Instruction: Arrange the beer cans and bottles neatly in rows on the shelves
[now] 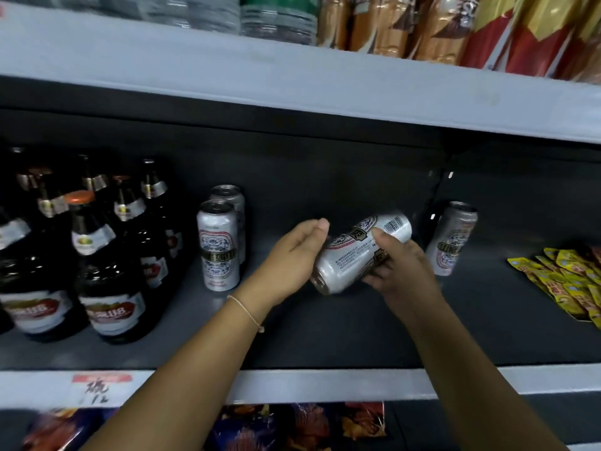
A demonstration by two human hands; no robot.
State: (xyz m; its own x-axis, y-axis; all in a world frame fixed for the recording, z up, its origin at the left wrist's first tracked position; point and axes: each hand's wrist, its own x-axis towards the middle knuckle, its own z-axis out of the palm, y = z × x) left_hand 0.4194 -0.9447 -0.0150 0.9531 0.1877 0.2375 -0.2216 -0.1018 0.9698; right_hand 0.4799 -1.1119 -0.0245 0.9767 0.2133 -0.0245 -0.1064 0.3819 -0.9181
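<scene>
A silver beer can [351, 255] lies tilted in the air above the dark middle shelf [325, 336], its top toward me. My right hand [400, 271] grips it from the right and below. My left hand [292, 258] rests against its left side with fingers partly curled. Two matching cans stand upright, one behind the other [218, 245], left of my hands. A third silver can [450, 242] stands upright to the right, behind my right hand. Several dark beer bottles [107, 281] with red and white labels stand in rows at the far left.
Yellow snack packets [566, 281] lie on the shelf at the right. The shelf's front rail [325, 382] carries a price tag [97, 388] at the left. An upper shelf [292, 70] holds bottles and packages. Colourful packs [292, 428] sit on the shelf below.
</scene>
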